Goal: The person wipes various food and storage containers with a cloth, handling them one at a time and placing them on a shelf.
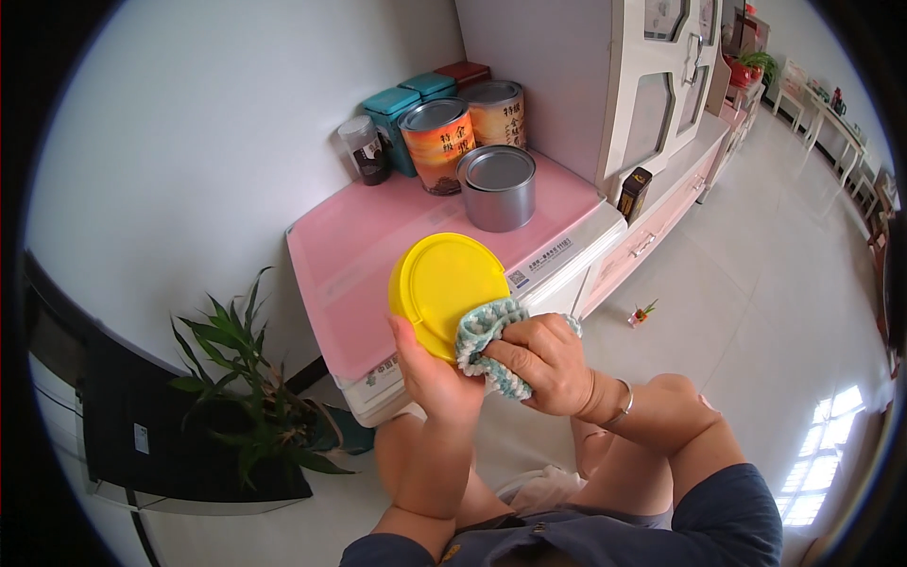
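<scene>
My left hand [439, 379] holds a round yellow container [450, 283] from below, tilted over the pink cabinet top [340, 283]. In my right hand [542, 361] is a bunched green-and-white cloth [492, 329], pressed against the lower right edge of the yellow container. Beyond it stands a bare grey metal tin [499, 202] with a lid. Behind that are an orange tin [436, 149], a paler printed tin [499, 110], teal boxes [393, 127] and a clear-lidded jar [365, 149].
A potted plant [248, 361] stands left of the cabinet, by a black glossy surface [177, 453]. On the right are a white cupboard [631, 92], a small dark tin [634, 191] on a ledge, and a tiny potted plant [641, 313] on the tiled floor.
</scene>
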